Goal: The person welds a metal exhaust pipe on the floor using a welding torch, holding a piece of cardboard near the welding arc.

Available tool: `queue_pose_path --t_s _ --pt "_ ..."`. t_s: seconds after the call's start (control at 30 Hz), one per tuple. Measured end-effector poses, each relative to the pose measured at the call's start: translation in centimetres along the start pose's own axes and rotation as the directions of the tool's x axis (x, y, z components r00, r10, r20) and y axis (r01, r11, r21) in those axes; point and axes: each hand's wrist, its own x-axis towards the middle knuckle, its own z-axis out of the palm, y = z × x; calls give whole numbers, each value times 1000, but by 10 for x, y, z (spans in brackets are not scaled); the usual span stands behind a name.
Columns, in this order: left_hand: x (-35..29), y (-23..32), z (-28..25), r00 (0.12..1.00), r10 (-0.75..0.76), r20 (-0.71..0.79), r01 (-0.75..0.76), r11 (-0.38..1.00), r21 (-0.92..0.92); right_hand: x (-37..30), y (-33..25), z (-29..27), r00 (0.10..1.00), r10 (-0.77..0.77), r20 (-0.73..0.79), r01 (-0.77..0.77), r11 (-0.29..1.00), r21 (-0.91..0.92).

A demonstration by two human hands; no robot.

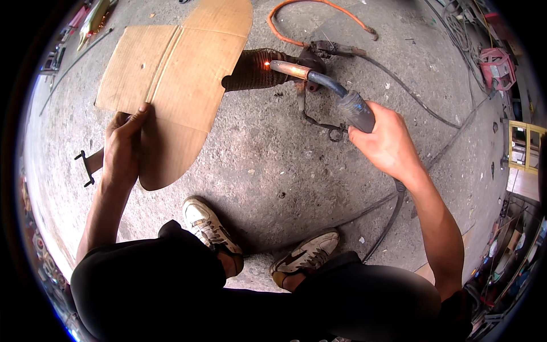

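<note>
My right hand [387, 137] is wrapped round the dark handle of a welding torch [356, 108]. Its bent neck and copper nozzle point left, and an orange glow shows at the tip. That tip is at a rusty, ribbed metal part [256, 71], which lies on the concrete; whether they touch I cannot tell. In my left hand [122, 139] is a piece of brown cardboard [188, 85], pinched at its lower edge. The cardboard hides the ribbed part's left end. A metal piece with a dark crossbar [88, 168] sticks out left of my left wrist.
An orange cable [279, 14] curls at the top near a clamp-like tool [342, 50]. Black cables cross the concrete floor [273, 171] on the right. A pink frame [497, 68] and a yellow frame [523, 145] stand at the right. My shoes [310, 251] are below.
</note>
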Motion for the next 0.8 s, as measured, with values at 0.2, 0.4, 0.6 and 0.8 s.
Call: queue_pose_path --t_s 0.2,0.4,0.6,0.8 --pt "-12 9 15 993 -49 111 36 993 116 1 2 2 1000 -18 -10 18 1000 5" --pt "-10 3 19 988 -14 155 2 997 75 1 3 2 999 -33 -22 33 999 -3" --pt "-2 1 2 998 0 67 -4 999 52 1 7 2 999 -34 -36 35 999 35" --pt "2 -4 -2 1000 23 1 -23 1000 -15 1 2 -1 1000 10 -3 -10 1000 -1"
